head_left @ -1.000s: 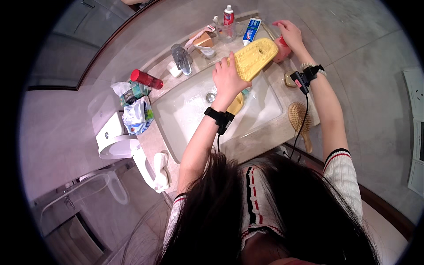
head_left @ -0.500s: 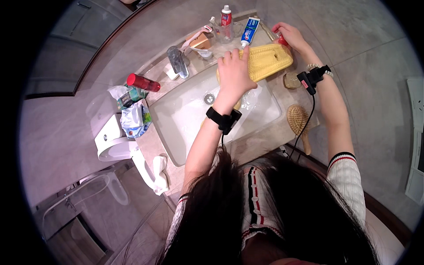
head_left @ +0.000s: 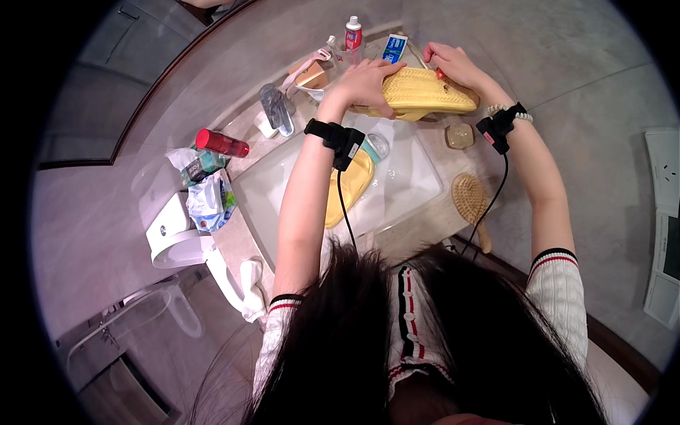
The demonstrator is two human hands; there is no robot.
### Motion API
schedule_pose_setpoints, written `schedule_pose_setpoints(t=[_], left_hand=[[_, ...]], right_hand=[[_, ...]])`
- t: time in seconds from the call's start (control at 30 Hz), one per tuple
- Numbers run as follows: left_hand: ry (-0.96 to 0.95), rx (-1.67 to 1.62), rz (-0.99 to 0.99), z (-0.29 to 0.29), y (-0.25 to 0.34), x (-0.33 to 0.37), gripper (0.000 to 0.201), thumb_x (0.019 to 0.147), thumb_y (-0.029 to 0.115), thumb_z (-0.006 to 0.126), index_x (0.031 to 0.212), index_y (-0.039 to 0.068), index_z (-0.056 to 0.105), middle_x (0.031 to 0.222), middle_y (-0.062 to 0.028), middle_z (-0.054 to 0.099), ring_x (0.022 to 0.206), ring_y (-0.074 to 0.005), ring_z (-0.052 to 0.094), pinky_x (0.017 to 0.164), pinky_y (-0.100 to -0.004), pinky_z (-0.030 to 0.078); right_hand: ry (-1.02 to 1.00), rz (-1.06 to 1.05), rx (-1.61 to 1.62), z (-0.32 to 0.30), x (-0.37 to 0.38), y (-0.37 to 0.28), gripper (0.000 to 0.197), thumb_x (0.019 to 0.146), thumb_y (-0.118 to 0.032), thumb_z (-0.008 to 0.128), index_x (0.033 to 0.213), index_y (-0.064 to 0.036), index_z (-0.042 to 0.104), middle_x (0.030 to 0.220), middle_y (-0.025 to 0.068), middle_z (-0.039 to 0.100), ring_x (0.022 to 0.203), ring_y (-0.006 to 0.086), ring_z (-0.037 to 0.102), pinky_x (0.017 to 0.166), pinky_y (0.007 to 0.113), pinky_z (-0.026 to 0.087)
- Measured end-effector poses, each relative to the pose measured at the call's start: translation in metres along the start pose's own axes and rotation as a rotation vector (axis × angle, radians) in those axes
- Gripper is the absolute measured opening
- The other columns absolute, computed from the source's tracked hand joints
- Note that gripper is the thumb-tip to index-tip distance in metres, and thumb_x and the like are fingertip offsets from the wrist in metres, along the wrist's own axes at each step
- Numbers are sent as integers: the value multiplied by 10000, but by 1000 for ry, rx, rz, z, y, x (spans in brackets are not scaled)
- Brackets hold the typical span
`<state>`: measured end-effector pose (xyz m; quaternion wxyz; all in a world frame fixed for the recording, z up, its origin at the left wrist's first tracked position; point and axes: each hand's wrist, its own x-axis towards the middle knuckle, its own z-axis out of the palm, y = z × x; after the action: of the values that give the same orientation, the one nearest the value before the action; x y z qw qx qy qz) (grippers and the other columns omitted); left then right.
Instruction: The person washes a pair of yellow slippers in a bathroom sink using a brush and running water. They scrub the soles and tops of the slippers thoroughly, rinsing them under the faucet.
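Note:
My left hand (head_left: 363, 85) grips a yellow slipper (head_left: 428, 92) by its left end, fingers over the far edge and thumb on the near side. The slipper is tilted on its side above the far right of the sink, its textured sole showing. Beyond its right end, my right hand (head_left: 457, 65) is closed around a small red object (head_left: 440, 73), mostly hidden by the fingers and slipper. In the sink (head_left: 418, 185) lies a second yellow slipper (head_left: 354, 185), partly covered by my left forearm. Touching it is a round teal-rimmed thing (head_left: 377, 146) whose kind I cannot tell.
Behind the sink stand a red-and-white can (head_left: 353, 34), a blue toothpaste tube (head_left: 394, 48) and a clear grey bottle (head_left: 276, 110). A red bottle (head_left: 222, 142) lies at left. Soap (head_left: 460, 136) and a wooden hairbrush (head_left: 471, 202) sit at right. Wrist cables hang down.
The held slipper has tipped up on its side. My left hand has shifted left and away from me, uncovering the slipper in the sink. My right hand has moved slightly left, closer to the held slipper.

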<state>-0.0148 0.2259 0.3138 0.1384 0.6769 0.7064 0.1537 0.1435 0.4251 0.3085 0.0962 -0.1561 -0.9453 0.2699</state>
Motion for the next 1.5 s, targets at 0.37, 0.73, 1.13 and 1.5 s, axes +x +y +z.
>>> schedule_pose_setpoints(t=[0.37, 0.73, 1.13, 1.5], left_hand=[[-52, -19, 82, 2, -21, 21, 1088, 435, 331, 819, 1416, 245, 358, 1355, -112, 447, 1252, -317, 411, 1045, -432, 339], [144, 139, 69, 9, -10, -20, 1039, 432, 264, 822, 1383, 226, 404, 1291, -80, 483, 1201, -276, 441, 1000, -427, 346], [274, -48, -378, 80, -11, -229, 1062, 427, 209, 819, 1391, 158, 376, 1254, -123, 476, 1150, -319, 451, 976, -429, 370], [178, 127, -1052, 169, -72, -306, 1173, 415, 311, 875, 1410, 109, 288, 1225, -117, 452, 1117, -312, 446, 919, -467, 397]], right_hand=[[-8, -89, -123, -1, -2, 13, 122, 872, -163, 371, 928, -125, 473, 865, 44, 527, 868, 170, 509, 863, 324, 278], [184, -11, 69, 3, 5, 34, 195, 894, -259, 441, 988, -133, 556, 896, 60, 569, 904, 226, 532, 825, 378, 341], [505, -42, 208, 108, -46, -77, 144, 857, -105, 515, 966, -39, 582, 863, 92, 599, 790, 226, 565, 724, 351, 430], [-17, 366, -280, 329, -22, 18, 341, 769, -263, 594, 946, 24, 646, 939, 227, 657, 921, 368, 628, 811, 437, 488]])
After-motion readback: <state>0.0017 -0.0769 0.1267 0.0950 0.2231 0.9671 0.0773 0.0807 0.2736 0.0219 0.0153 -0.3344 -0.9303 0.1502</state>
